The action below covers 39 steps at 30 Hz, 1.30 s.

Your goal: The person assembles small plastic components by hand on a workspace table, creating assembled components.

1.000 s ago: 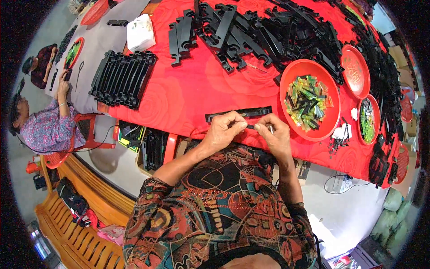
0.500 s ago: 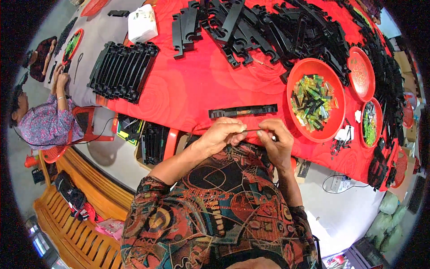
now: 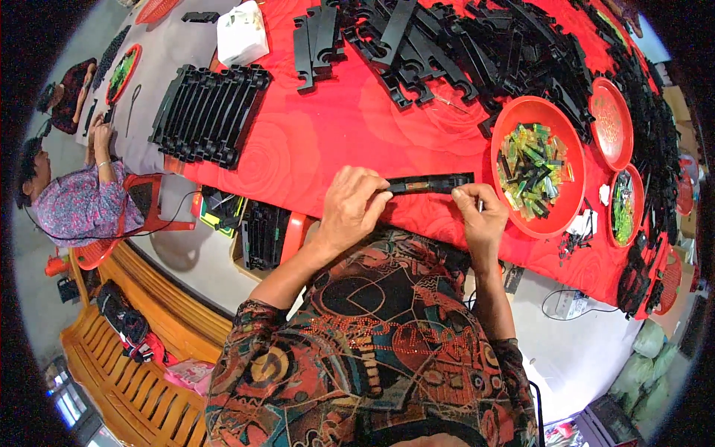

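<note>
Holding black strip (image 3: 430,183) at both ends on red table (image 3: 298,149): left hand (image 3: 351,211) closed over 9 o'clock end, right hand (image 3: 479,216) pinching 3 o'clock end. Step judged as fitting an insert into strip. Next move probably calling for another green piece from red bowl (image 3: 514,123) at 2 o'clock.

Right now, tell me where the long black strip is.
Head view, centre: the black strip lies on the red cloth between both hands, just left of the red bowl.
</note>
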Motion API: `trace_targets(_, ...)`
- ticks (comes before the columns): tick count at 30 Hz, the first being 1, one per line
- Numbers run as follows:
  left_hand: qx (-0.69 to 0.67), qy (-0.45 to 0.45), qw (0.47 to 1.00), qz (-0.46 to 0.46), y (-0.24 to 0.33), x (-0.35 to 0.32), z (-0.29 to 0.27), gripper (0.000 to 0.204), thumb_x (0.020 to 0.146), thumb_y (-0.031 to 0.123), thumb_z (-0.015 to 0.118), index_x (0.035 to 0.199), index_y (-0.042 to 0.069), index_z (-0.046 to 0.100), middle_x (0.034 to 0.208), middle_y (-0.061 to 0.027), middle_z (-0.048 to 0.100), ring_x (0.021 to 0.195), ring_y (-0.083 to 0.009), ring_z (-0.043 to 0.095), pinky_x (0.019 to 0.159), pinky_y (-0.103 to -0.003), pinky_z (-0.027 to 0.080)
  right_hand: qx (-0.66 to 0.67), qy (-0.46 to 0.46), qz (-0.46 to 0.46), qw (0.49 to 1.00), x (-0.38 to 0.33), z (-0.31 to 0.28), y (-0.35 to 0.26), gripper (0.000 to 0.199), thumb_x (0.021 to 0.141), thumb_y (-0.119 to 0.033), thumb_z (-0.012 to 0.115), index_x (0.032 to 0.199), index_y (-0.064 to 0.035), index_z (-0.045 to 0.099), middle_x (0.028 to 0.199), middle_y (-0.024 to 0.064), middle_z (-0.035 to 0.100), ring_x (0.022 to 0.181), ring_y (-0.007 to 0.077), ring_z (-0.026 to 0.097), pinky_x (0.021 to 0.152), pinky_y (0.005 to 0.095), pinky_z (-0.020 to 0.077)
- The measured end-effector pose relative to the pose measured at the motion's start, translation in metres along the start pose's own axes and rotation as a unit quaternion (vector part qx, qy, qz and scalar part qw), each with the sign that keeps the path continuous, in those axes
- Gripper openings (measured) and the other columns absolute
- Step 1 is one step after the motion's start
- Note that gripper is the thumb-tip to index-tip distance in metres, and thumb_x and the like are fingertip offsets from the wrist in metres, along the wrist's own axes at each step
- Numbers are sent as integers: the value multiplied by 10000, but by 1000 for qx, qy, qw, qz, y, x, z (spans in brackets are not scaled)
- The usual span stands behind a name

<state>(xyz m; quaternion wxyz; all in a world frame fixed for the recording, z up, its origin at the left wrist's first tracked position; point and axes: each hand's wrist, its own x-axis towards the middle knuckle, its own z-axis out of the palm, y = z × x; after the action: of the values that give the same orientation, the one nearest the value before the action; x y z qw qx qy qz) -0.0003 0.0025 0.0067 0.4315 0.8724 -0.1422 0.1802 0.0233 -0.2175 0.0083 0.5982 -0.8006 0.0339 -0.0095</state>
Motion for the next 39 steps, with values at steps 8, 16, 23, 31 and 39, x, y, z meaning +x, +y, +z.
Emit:
trace_targets(8, 93, -60, 991, 70, -18, -10, 14, 268, 649, 50, 691, 890, 36, 576, 976, -99, 542, 877, -283, 518, 728, -387, 414, -94, -97, 57, 989, 20, 22, 10, 94, 770, -55, 669, 716, 8, 627, 577, -52, 489, 539, 29, 393, 477, 212, 318)
trace_targets(16, 69, -53, 995, 58, -26, -15, 22, 173, 699, 29, 627, 860, 9, 568, 950, -118, 523, 832, -279, 509, 687, -372, 397, -176, -138, 55, 973, 31, 27, 5, 162, 750, -140, 671, 696, 5, 621, 521, 32, 497, 481, 107, 440, 460, 290, 351)
trace_targets(23, 56, -48, 996, 52, -26, -14, 24, 160, 698, 24, 626, 845, 5, 567, 935, -119, 527, 813, -274, 508, 668, -372, 394, -197, -154, 49, 967, 34, 26, 2, 218, 741, -203, 674, 707, 6, 623, 521, 101, 528, 463, 161, 488, 469, 349, 377)
trace_targets(31, 54, -44, 997, 43, -25, -15, 23, 146, 688, 9, 628, 823, 8, 571, 938, -118, 532, 818, -279, 511, 668, -373, 396, -196, -162, 39, 966, 35, 28, -4, 232, 741, -214, 671, 689, 3, 608, 529, 116, 533, 474, 194, 514, 481, 362, 391)
trace_targets(39, -26, -66, 996, -58, -22, -6, 16, 239, 716, 91, 663, 898, 11, 530, 902, -150, 548, 834, -321, 521, 695, -406, 414, -275, -159, -2, 948, 31, 35, -2, 240, 755, -210, 640, 681, -9, 533, 596, 153, 540, 590, 333, 558, 542, 435, 404)
